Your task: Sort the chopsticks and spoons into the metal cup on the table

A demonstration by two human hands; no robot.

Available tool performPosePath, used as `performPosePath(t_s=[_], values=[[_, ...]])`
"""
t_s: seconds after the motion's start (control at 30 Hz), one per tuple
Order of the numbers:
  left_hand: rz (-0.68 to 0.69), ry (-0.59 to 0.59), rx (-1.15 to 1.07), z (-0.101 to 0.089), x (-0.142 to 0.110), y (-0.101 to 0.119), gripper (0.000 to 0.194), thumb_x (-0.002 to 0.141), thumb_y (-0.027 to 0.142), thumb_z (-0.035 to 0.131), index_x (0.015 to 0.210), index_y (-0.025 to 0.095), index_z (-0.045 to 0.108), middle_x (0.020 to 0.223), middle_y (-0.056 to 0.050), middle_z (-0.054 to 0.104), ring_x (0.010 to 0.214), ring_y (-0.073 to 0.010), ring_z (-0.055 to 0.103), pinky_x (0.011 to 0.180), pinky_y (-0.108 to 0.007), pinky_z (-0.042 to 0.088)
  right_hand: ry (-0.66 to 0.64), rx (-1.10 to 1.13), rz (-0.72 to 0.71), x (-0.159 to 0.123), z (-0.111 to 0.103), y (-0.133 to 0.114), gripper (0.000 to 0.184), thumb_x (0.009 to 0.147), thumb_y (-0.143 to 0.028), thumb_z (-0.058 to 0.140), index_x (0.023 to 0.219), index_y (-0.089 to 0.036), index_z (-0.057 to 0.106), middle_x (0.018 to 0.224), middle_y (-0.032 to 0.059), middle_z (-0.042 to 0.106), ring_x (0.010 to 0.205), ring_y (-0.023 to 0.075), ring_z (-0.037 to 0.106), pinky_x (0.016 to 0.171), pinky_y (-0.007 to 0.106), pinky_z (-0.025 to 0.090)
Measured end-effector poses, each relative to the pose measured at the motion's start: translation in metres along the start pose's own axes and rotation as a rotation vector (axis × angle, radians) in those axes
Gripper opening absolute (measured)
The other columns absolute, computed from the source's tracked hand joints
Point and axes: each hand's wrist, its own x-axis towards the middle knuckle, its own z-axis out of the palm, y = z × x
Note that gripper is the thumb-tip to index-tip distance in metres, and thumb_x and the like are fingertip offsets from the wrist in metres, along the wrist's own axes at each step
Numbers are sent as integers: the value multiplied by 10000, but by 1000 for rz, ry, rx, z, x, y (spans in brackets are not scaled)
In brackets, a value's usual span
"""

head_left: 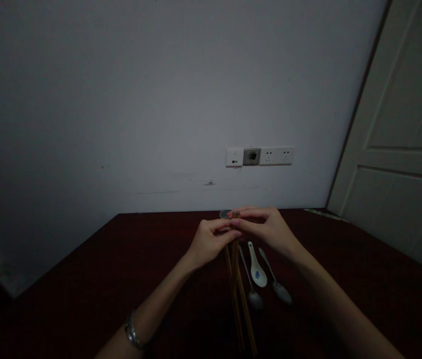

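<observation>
Both hands meet at the upper ends of several wooden chopsticks (235, 269) above the dark red table. My left hand (209, 242) pinches them from the left, thumb and fingers closed on the sticks. From the right, my right hand (267, 227) grips their tops between thumb and fingers. The chopsticks' lower ends spread apart toward me. Just right of them lie a metal spoon (255, 299), a white ceramic spoon (259, 275) with a blue mark, and another metal spoon (282, 293). Behind the fingers, a round greyish thing (225, 214) is partly hidden.
The dark red table (139, 269) reaches back to a pale wall (158, 99). Wall sockets (276, 155) and a switch plate (251, 156) sit above its far edge. At the right stands a panelled door (405, 149). A thin flat strip (325, 215) lies at the back right.
</observation>
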Motion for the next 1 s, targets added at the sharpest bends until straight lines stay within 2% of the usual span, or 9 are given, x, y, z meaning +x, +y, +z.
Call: performPosePath(t_s=[0.17, 0.5, 0.63, 0.77, 1.0], values=[[-9, 2, -13, 0, 0, -1, 252, 727, 312, 623, 881, 119, 671, 816, -81, 685, 744, -187, 639, 717, -311, 514, -18, 36, 57, 0, 0, 0, 239, 634, -379, 667, 726, -161, 703, 874, 79, 652, 657, 136, 601, 512, 244, 497], [-14, -13, -43, 0, 0, -2, 227, 732, 291, 619, 877, 124, 668, 806, -75, 684, 734, -187, 644, 702, -307, 518, -41, 61, 104, 0, 0, 0, 250, 630, -374, 672, 752, -158, 701, 858, 72, 649, 631, 119, 585, 523, 242, 503], [-12, -17, -35, 0, 0, 3, 201, 739, 266, 611, 866, 119, 664, 792, -70, 684, 732, -182, 643, 694, -296, 514, -29, 45, 68, 0, 0, 2, 235, 633, -369, 672, 722, -153, 693, 844, 67, 628, 635, 122, 583, 509, 244, 507], [-68, 2, -81, 3, 1, 3, 204, 728, 264, 623, 869, 117, 632, 782, -69, 683, 742, -185, 645, 701, -297, 506, 16, -40, -3, 1, 0, 4, 225, 635, -381, 668, 675, -160, 687, 794, 51, 612, 643, 126, 576, 504, 239, 497], [-143, 12, -213, -2, 7, -12, 480, 672, 271, 684, 1073, 144, 453, 727, -54, 677, 721, -183, 652, 703, -303, 496, -16, -88, 52, 16, -6, 8, 241, 637, -398, 659, 654, -159, 681, 675, 19, 625, 573, 113, 563, 503, 231, 467]])
